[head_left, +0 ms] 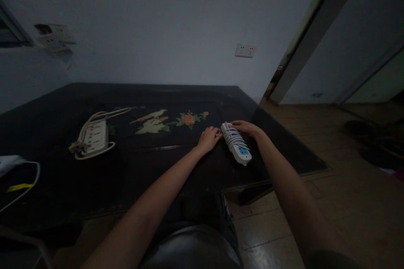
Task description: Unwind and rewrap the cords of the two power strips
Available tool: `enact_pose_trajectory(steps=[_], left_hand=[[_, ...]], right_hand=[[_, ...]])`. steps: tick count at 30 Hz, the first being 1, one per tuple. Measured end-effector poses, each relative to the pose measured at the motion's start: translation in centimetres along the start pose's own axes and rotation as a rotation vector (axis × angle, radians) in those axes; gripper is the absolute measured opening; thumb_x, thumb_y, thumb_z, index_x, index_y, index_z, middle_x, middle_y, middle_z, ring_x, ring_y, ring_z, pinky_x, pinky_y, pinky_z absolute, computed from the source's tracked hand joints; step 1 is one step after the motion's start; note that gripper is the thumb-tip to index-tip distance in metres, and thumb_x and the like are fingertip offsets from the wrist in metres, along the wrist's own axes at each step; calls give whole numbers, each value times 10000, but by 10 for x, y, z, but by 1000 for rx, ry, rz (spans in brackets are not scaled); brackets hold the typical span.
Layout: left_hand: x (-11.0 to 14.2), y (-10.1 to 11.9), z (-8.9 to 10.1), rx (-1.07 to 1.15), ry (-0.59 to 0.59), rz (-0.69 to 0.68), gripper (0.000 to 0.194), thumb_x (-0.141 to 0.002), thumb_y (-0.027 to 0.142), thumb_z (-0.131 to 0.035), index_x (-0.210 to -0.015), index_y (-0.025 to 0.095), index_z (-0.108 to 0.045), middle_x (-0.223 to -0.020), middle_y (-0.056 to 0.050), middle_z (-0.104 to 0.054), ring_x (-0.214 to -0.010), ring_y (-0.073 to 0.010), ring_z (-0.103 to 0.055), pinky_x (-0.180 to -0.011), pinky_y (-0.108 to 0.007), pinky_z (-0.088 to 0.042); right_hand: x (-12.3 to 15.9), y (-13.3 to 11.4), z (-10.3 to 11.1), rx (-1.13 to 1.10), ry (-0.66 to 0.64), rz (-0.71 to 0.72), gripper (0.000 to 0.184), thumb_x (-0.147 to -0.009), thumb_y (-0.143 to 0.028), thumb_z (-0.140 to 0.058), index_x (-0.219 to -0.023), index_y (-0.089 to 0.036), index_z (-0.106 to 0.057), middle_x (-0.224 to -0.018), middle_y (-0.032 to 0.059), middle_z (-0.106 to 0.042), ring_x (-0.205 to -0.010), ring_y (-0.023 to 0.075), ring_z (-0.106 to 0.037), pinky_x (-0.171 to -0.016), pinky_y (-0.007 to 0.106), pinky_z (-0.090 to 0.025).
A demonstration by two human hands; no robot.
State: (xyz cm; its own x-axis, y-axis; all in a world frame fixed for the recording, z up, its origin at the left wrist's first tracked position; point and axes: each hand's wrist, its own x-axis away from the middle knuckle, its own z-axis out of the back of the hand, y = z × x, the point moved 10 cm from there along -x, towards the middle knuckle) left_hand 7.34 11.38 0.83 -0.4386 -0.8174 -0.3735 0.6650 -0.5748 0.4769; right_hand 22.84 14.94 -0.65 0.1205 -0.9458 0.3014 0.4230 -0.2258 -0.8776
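A white power strip with blue socket faces lies slanted on the dark table, its grey-white cord wound round it in several turns. At its far left side, my left hand has its fingers curled together on a short pale piece that looks like the cord's end. My right hand rests against the strip's far right side, its fingers bent round the upper end. The fingertips of that hand are partly hidden behind the strip and the coils.
Another white power strip with a loosely bundled cord lies on the table to the left. A white device with a cable and a yellow strip sit at the left edge. A wall socket is above the table.
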Motion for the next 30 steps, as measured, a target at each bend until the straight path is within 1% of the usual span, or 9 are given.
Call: enact_pose_trajectory(steps=[2, 4, 9, 13, 16, 21, 25, 27, 30], left_hand=[[3, 2, 0, -9, 0, -21, 277, -896, 324, -504, -1139, 213, -577, -1087, -58, -594, -1017, -204, -534, -891, -322, -432], [5, 5, 1, -28, -1, -36, 288, -894, 331, -503, -1155, 223, -560, -1099, -53, -591, -1026, -209, -529, -888, -329, -433], [7, 9, 3, -33, 12, -70, 304, -875, 331, -516, -1157, 223, -548, -1110, -59, -581, -1040, -221, -521, -896, -347, -433], [8, 8, 3, -5, -5, -75, 373, -815, 307, -594, -1176, 235, -536, -1119, -54, -566, -1059, -223, -515, -922, -352, -427], [9, 7, 4, 22, -7, -74, 416, -778, 284, -635, -1179, 241, -532, -1133, -51, -556, -1069, -222, -510, -927, -347, -426], [11, 8, 8, 65, 4, -80, 431, -769, 255, -646, -1185, 221, -534, -1142, -60, -556, -1084, -221, -507, -939, -347, -422], [12, 9, 10, 68, 0, -70, 346, -811, 240, -606, -1154, 240, -559, -1140, -45, -575, -1074, -203, -521, -941, -330, -423], [13, 10, 11, 52, 4, -68, 297, -836, 245, -586, -1133, 240, -574, -1123, -38, -595, -1057, -196, -533, -927, -315, -428], [11, 9, 10, 6, 6, -60, 274, -864, 259, -561, -1136, 228, -581, -1101, -42, -618, -1048, -199, -536, -915, -309, -430]], right_hand=[[2, -1, 1, -27, 32, 38, 262, -790, -296, -659, -1004, -146, -677, -826, 48, -699, -618, 113, -583, -528, 186, -458], [5, 0, 3, -50, 68, 69, 287, -801, -307, -643, -1033, -141, -671, -874, 59, -706, -658, 119, -600, -592, 202, -482], [16, 1, 12, -113, 215, 171, 360, -887, -337, -489, -1165, -141, -607, -1132, 98, -659, -920, 149, -624, -835, 258, -486], [34, -4, 10, -44, 312, 279, 422, -865, -384, -515, -1203, -140, -583, -1225, 124, -607, -1085, 197, -576, -968, 340, -428], [56, -10, 3, 108, 343, 335, 499, -829, -430, -561, -1259, -178, -541, -1263, 121, -576, -1132, 222, -548, -987, 388, -415], [101, -20, -1, 313, 474, 436, 548, -822, -445, -553, -1302, -187, -499, -1332, 133, -499, -1198, 250, -493, -1002, 421, -399], [125, -20, -16, 408, 517, 509, 580, -790, -425, -583, -1306, -177, -494, -1308, 139, -507, -1219, 265, -471, -1025, 437, -377], [130, -17, -28, 466, 534, 497, 593, -790, -402, -574, -1329, -178, -472, -1343, 134, -476, -1242, 263, -452, -1032, 421, -375], [134, -14, -42, 593, 566, 386, 585, -814, -341, -531, -1375, -211, -426, -1444, 112, -376, -1253, 264, -448, -1004, 393, -406]])
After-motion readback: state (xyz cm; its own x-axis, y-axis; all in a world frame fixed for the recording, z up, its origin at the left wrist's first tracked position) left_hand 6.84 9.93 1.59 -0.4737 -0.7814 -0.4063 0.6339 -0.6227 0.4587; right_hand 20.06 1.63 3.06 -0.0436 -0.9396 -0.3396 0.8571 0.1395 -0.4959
